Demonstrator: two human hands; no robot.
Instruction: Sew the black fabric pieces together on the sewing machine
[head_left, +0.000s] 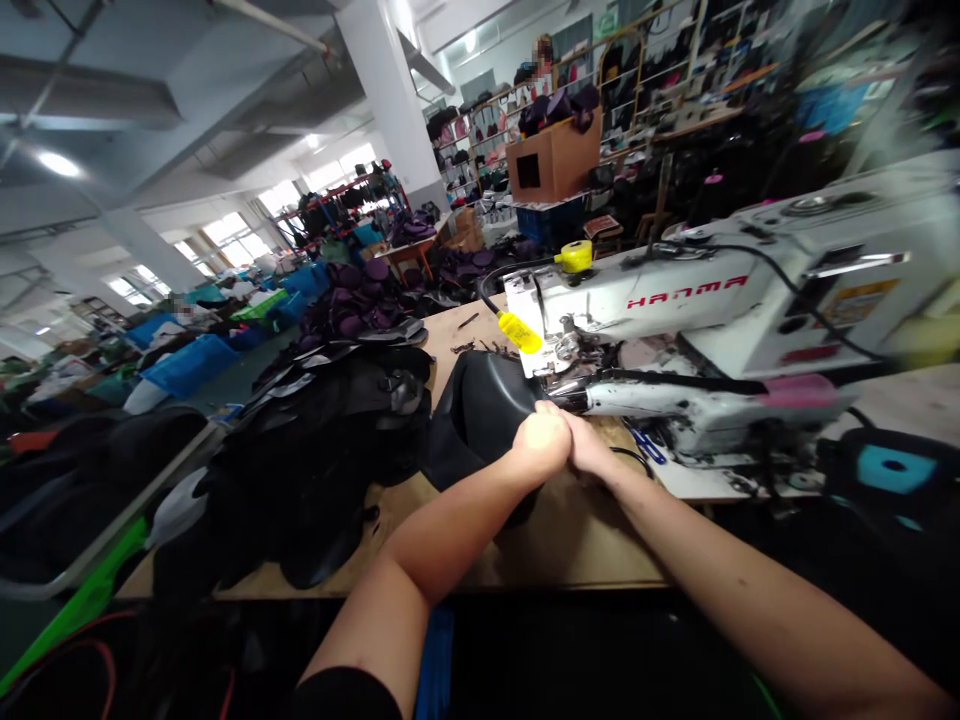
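Note:
A black bag piece [491,395] with a smooth, leather-like curved face is held at the end of the sewing machine's narrow arm [637,395]. My left hand [541,442] is closed on its right edge, just below the needle area. Right beside it, touching it, my right hand [589,447] is closed at the same edge, its fingertips mostly hidden behind the left hand. The white sewing machine head [600,305] reaches over from the right. A yellow lamp [519,333] hangs from it close to the bag piece.
A heap of black bag pieces [322,430] covers the left of the wooden table [600,545]. Blue-handled scissors [649,447] lie under the machine arm. Small scraps and a dark thin tool [468,320] lie behind the bag piece. A cardboard box [559,160] stands farther back.

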